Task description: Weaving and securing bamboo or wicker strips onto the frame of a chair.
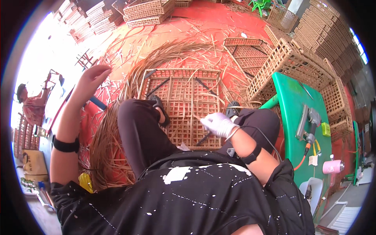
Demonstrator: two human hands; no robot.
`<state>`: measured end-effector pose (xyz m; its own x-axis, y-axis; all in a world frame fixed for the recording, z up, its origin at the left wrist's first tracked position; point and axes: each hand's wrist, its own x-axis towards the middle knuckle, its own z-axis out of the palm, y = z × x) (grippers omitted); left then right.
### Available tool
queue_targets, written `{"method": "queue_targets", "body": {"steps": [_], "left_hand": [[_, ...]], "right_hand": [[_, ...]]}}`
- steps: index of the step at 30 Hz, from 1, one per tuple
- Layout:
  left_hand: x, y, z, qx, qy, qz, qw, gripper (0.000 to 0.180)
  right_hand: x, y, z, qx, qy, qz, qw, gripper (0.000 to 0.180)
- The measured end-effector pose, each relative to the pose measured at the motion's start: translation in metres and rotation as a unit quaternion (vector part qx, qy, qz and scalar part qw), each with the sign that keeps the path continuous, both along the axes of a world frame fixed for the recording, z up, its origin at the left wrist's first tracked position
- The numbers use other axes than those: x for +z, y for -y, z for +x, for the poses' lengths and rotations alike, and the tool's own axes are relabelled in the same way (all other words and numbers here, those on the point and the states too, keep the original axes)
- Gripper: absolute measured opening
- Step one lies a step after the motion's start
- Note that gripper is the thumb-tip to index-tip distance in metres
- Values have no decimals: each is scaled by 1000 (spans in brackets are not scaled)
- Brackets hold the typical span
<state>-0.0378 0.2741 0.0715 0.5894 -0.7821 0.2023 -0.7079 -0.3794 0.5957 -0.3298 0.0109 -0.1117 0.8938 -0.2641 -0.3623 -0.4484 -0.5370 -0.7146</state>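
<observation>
Seated person, knees apart, woven tray [191,129] on the red floor [178,33] between the feet. Open lattice, rim up, dark braces slanting across the corners. Outline looks near square under the lens, so no sure long axis; the middle band of the weave runs fore-and-aft, away from the body.

Right hand [220,124], in a pale glove, is clearly the nearer: above the tray's near right part, most of the weave lying ahead and to the left of its grip. Fingers drawn in, narrow. A tan strip [197,117] shows at the fingertips; whether pinched or only behind them, cannot tell. Touch with the tray also unclear.

Left hand [93,80], bare, is raised well out to the left, beyond the left knee, apart from the tray. Tray lies to its right. Fingers bent and close together; cannot tell whether anything thin is held.

Long loose strips [103,145] curve along the tray's left side. Green worktop [290,117] beyond the right knee, carrying a nail gun [311,121] with an orange hose.
</observation>
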Motion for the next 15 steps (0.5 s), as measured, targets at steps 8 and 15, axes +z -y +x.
{"method": "queue_targets", "body": {"steps": [8, 15], "left_hand": [[-70, 188, -12, -206, 84, 352, 909, 25], [-279, 272, -38, -18, -102, 395, 913, 22]], "right_hand": [[109, 68, 22, -254, 159, 336, 893, 30], [179, 103, 55, -255, 291, 358, 850, 31]]}}
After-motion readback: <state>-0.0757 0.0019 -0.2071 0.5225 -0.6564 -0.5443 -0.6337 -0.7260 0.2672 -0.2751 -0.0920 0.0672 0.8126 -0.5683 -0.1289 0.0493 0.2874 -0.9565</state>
